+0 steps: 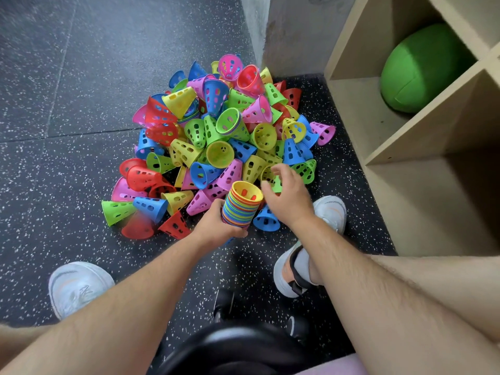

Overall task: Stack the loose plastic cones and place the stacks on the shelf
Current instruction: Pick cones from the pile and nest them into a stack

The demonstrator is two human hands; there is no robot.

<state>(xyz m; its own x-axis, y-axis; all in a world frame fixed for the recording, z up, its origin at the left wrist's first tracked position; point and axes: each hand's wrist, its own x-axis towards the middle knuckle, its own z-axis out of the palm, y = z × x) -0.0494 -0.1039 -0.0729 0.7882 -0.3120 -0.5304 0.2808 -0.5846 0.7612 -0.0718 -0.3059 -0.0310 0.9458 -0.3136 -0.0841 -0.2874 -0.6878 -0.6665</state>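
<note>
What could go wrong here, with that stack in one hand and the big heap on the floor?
The left hand alone grips the stack, low down; as it grows it might tip or slip. The right hand reaches into the pile, so pulling a cone out could send neighbours rolling. A blue cone lies close to a shoe and might get stepped on.
</note>
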